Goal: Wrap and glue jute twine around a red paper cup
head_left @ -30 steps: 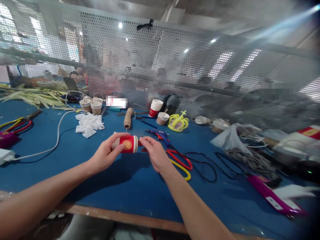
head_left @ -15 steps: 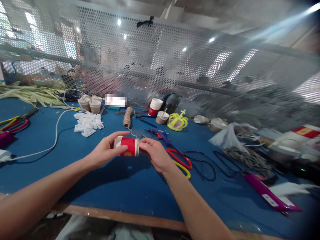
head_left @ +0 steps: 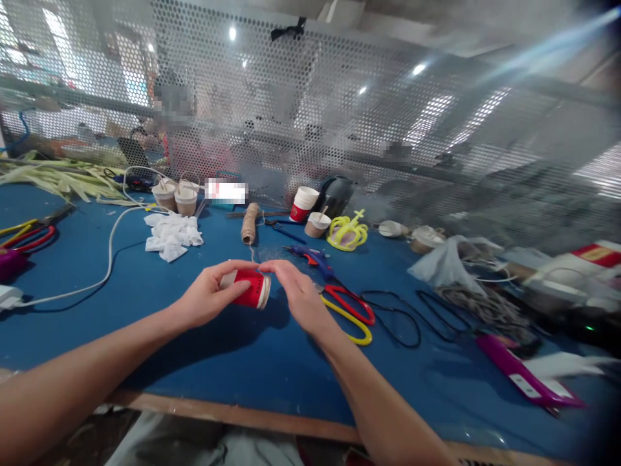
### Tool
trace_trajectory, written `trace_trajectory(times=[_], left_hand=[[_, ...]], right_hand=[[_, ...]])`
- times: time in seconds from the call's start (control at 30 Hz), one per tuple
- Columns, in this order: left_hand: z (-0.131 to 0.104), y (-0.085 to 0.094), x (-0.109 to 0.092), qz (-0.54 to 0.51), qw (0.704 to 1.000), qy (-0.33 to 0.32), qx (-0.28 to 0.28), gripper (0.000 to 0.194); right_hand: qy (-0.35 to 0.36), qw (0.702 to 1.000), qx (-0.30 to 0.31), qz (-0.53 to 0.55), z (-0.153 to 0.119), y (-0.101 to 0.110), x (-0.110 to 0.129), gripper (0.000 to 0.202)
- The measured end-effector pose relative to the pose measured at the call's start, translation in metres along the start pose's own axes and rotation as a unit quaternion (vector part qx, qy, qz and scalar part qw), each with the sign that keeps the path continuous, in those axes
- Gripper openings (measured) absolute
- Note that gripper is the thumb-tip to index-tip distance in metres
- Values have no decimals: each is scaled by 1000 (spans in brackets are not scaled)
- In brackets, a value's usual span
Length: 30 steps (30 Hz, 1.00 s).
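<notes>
A red and white paper cup [head_left: 248, 289] lies on its side above the table, its rim to the right, with pale twine around the rim [head_left: 264, 292]. My left hand [head_left: 206, 294] is wrapped round its base, thumb in front and fingers over the top. My right hand [head_left: 295, 288] reaches over the rim's upper edge with fingers stretched out, fingertips close to the cup and near the left fingertips. Its thumb is hidden. From a twine spool [head_left: 250, 223] behind, a strand runs toward the cup and disappears behind the fingers.
Red and yellow-handled scissors [head_left: 356, 310] and a blue glue gun [head_left: 310, 254] lie right of my hands. Behind stand stacked cups [head_left: 304, 204] and a yellow crown-shaped piece [head_left: 347, 232]. White cloth [head_left: 173, 236] lies left; a purple power strip [head_left: 526, 372] lies right.
My right fingers have gone from pinching at the rim's right side to stretching over its top. The cup has turned slightly, its rim end dipping and facing more toward me.
</notes>
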State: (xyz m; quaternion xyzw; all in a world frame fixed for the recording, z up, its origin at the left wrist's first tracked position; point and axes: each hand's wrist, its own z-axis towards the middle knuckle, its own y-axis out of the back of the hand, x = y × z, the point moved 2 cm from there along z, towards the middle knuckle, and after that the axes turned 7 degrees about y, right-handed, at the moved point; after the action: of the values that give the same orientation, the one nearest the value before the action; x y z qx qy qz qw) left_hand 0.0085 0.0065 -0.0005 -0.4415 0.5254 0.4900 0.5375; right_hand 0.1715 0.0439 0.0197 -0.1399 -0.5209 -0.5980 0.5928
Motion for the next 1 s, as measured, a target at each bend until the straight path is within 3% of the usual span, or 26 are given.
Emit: trace_trajectory(times=[0.2,0.4,0.5,0.6,0.67,0.7,0.8,0.9,1.0], left_hand=[[-4,-4,-1,84,995,-55,18,30],[-6,-4,-2,139,989,-40,1,30],[-6,-3,-1,145,989,-22,1,32],[-5,-1,-2,129,992,-9,-1,33],[-4,0,-3,118,993,0,-11,34],[-3,0,-3,113,993,5,-17,34],[-3,1,-5,98,995,20,-26,36],[-2,2,-5,85,996,27,-30,37],[0,3,-4,77,996,23,-34,35]], right_hand=[[-21,996,41,73,-3,-7,10,34],[-44,992,29,118,-4,-11,1,35],[-48,993,2,106,1,-2,-5,30],[-76,990,-115,6,14,29,-13,29],[-122,968,-160,-152,27,57,-20,33],[-162,944,-146,-247,33,69,-26,33],[-226,916,-105,-315,47,94,-53,20],[-289,895,-40,-336,51,95,-85,23],[-310,886,-15,-344,51,85,-104,29]])
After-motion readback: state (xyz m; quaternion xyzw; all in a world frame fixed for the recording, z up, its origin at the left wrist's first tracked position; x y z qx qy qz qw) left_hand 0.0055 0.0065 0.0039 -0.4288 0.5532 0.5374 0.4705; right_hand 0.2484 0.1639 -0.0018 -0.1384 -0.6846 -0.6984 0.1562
